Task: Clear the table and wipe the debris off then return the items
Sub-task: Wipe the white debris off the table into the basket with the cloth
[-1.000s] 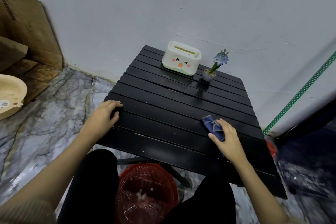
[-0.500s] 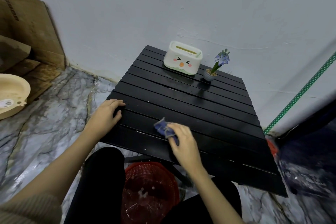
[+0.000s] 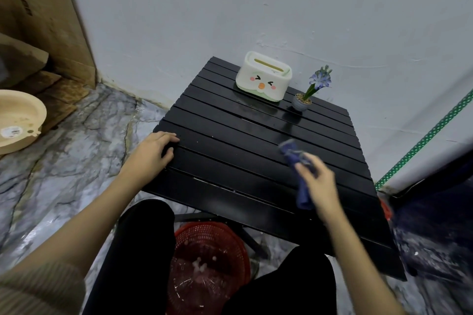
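The right hand (image 3: 320,181), blurred, has its grip closed on the one blue cloth (image 3: 297,169) above the near right of the black slatted surface (image 3: 230,140); the left hand (image 3: 151,153) lies flat, holding nothing, on the left edge. Wiping should run along the slats toward the one red basket (image 3: 212,263) below the near edge, sparing the one tissue box (image 3: 263,75) and one flower pot (image 3: 302,102) at the far edge.

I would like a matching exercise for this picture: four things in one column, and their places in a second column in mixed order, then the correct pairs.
Things:
1. tissue box
2. blue cloth
3. red basket
4. beige basin

Places:
A. on the floor under the table's near edge
B. in the right hand
C. on the table's far end, beside the flower pot
D. on the floor at far left

Pairs: 1-C, 2-B, 3-A, 4-D
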`<action>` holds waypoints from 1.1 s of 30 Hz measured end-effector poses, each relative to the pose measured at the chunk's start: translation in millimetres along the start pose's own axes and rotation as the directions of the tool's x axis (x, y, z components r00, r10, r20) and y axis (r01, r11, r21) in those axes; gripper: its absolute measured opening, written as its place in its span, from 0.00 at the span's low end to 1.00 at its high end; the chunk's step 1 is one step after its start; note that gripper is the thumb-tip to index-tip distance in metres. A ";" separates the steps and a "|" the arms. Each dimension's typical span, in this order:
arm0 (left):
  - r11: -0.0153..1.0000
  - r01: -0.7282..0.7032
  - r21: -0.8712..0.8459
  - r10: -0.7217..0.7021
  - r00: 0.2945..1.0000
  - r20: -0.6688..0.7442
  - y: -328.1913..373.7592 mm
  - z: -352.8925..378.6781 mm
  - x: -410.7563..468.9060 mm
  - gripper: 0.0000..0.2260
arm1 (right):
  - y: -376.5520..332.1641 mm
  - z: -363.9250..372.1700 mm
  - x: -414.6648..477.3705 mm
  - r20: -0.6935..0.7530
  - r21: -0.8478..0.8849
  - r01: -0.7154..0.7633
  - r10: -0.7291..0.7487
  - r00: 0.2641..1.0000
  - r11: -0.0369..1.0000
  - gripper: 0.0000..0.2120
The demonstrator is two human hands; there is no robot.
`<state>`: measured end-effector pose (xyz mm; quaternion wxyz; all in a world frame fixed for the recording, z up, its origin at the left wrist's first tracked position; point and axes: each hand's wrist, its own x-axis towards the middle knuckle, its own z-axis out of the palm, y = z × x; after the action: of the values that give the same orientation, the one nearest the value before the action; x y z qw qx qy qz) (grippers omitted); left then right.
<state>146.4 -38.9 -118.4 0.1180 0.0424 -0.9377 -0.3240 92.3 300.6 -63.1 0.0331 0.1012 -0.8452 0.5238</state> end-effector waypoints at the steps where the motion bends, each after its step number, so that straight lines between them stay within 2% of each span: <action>1: 1.000 -0.001 0.001 0.001 1.000 -0.004 -0.5 0.0 0.3 0.12 | 9.9 -21.8 10.5 -0.101 -0.045 -0.056 0.051 0.994 0.997 0.15; 3: 1.000 -0.009 0.002 0.009 1.000 -0.011 -1.7 0.0 0.9 0.11 | 35.0 -62.6 27.6 -0.289 -0.190 -0.177 0.117 0.950 0.966 0.10; 4: 1.000 -0.012 0.002 0.012 1.000 -0.014 -2.2 -0.1 1.0 0.11 | 49.9 -78.5 33.3 -0.331 -0.287 -0.227 0.126 0.935 0.931 0.12; 7: 1.000 -0.019 0.007 0.019 1.000 -0.013 -3.0 0.7 2.0 0.12 | 86.8 -90.6 41.1 -0.324 -0.574 -0.329 0.161 0.932 0.750 0.18; 11: 1.000 -0.024 0.019 0.025 0.999 -0.027 -4.6 2.3 3.5 0.12 | 91.6 -73.2 51.9 -0.379 -0.636 -0.363 0.134 0.915 0.681 0.17; 14: 0.999 -0.024 0.024 0.025 0.999 -0.023 -5.9 3.7 4.3 0.11 | 83.4 -61.9 63.1 -0.343 -0.656 -0.343 0.139 0.929 0.672 0.16; 20: 1.000 -0.018 0.021 0.018 0.999 -0.027 -5.6 3.2 2.2 0.12 | 50.5 22.0 83.4 -0.123 -0.658 -0.080 -0.002 0.992 0.749 0.13; 24: 1.000 -0.006 0.013 0.006 1.000 -0.019 -4.5 2.1 0.9 0.12 | 12.4 101.7 94.3 0.088 -0.591 0.119 -0.084 0.993 0.797 0.14; 28: 1.000 -0.002 -0.002 0.002 1.000 -0.020 -5.1 1.7 0.6 0.12 | -19.8 162.9 84.0 0.292 -0.511 0.345 -0.219 0.931 0.787 0.14; 33: 1.000 0.003 -0.014 -0.004 0.999 -0.034 -3.1 2.0 0.3 0.12 | -33.9 168.4 39.3 0.465 -0.380 0.552 -0.362 0.808 0.742 0.15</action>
<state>145.6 -40.2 -121.8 0.1335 0.0488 -0.9332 -0.3301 69.3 130.5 -102.6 0.0321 0.3913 -0.8893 0.2346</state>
